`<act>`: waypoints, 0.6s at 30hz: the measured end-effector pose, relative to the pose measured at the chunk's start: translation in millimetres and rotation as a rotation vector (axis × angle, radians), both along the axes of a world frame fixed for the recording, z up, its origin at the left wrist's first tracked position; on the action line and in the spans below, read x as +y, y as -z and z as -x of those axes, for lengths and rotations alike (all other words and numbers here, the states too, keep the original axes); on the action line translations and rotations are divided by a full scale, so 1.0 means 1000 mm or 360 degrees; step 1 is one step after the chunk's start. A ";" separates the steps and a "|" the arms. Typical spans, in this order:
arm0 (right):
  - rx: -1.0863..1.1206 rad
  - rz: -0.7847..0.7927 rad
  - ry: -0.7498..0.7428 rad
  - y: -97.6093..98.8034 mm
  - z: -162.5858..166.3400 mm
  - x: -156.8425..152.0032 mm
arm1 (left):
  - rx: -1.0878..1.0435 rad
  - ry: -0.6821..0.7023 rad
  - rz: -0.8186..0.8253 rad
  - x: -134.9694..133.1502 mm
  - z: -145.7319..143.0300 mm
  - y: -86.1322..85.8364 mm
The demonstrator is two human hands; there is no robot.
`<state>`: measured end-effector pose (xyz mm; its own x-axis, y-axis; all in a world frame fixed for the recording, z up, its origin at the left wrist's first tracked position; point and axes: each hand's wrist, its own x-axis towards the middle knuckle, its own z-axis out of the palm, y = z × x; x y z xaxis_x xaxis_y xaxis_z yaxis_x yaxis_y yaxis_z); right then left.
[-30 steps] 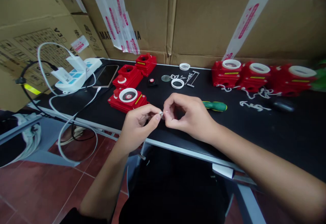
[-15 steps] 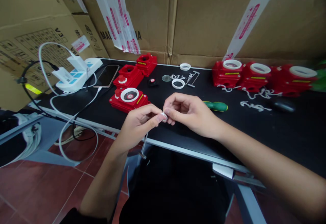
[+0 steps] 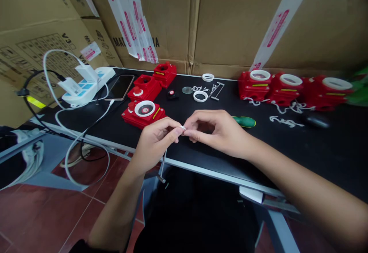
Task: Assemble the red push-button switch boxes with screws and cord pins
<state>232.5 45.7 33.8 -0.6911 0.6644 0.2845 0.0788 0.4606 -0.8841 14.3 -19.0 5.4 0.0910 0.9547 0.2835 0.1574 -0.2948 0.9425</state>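
My left hand [image 3: 153,140] is closed in a pinch on a short white cord [image 3: 182,127], just above the table's front edge. My right hand [image 3: 217,130] pinches the same cord from the other side, thumb against forefinger. Below my left hand hangs a thin metal rod with a small cylindrical head [image 3: 161,178]; whether it is tied to the cord is hidden by the fingers. Behind my left hand lies a red box with a white ring [image 3: 143,114]. A green screwdriver handle [image 3: 244,121] shows just behind my right hand.
Two more red boxes [image 3: 146,87] stand at the back left. Several red boxes with cords [image 3: 254,85] line the right. White rings [image 3: 200,96], a metal bracket [image 3: 217,91] and loose cord lie mid-table. A phone [image 3: 120,87] and a power strip [image 3: 89,88] with cables are left.
Both hands stay together at the table's front edge. The white cord between the fingertips was bunched and now shows as a smaller bit. My fingers have shifted slightly.
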 end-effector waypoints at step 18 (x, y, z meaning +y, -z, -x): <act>-0.0119 -0.0205 0.0170 0.005 0.001 0.000 | -0.0081 -0.0215 0.0129 -0.001 -0.009 0.005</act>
<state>231.2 45.9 28.7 -0.6411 0.6964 0.3225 0.1967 0.5553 -0.8080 23.6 -19.9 0.6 -0.0520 0.9772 0.2060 0.1421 -0.1970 0.9701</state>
